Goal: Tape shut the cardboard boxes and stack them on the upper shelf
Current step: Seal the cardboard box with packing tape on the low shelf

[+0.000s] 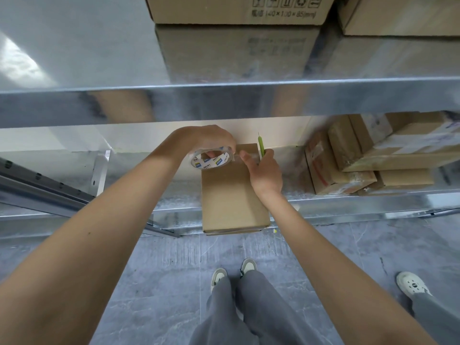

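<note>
Head view. Cardboard box (231, 195): plain brown, long and narrow, flaps down, lying lengthwise on the lower shelf (348, 204) with its near end overhanging the shelf edge. It sits directly under both hands.

Left hand (209, 141): fingers curled round a roll of clear tape (211, 160), one finger through the core; white core with blue print. The roll hovers over the far left part of the box top. A short clear strip runs from the roll rightward to the right hand.

Right hand (265, 174): thumb and forefinger pinch the tape end against the box top; the remaining fingers grip a green cutter (261, 146), blade tip pointing up and away from the hand.

Surroundings: to the right of the right hand, a pile of taped boxes (378, 155) on the same lower shelf, well apart from the box in work. Above both hands, the upper shelf (224, 100), shiny metal, its front lip crossing the whole view; two stacked boxes (236, 28) stand on it, another stack at far right. The upper shelf lip overhangs the working area. Below the hands: grey floor (161, 270), the person's grey trousers and pale shoes; another person's shoe (413, 285) at lower right.
</note>
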Action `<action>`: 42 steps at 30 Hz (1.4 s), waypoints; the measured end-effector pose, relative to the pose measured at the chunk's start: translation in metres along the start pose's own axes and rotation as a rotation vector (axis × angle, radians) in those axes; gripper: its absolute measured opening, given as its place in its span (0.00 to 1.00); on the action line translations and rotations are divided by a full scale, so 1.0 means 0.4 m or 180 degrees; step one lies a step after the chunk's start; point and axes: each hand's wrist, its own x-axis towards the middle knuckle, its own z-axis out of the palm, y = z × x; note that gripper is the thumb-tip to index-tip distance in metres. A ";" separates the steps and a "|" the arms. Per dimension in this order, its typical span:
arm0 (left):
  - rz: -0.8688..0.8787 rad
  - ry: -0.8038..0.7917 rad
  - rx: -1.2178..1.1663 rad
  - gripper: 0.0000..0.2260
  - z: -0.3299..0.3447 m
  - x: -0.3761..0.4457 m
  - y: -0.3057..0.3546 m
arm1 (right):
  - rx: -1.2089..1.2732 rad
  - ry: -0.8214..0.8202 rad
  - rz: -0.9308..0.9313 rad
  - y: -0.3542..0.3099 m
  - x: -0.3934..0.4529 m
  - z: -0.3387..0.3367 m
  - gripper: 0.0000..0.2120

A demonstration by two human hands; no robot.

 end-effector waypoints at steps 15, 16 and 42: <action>0.0046 0.0050 -0.0161 0.11 0.009 0.005 -0.001 | -0.0212 -0.0188 -0.0124 -0.004 -0.005 -0.018 0.30; 0.0058 0.0060 -0.0170 0.12 0.010 0.006 -0.004 | -0.0188 -0.0240 -0.0190 0.002 -0.005 -0.033 0.30; 0.0070 -0.0011 -0.0165 0.13 0.003 0.038 -0.027 | -0.2870 -0.0471 -0.2451 -0.118 -0.023 -0.244 0.14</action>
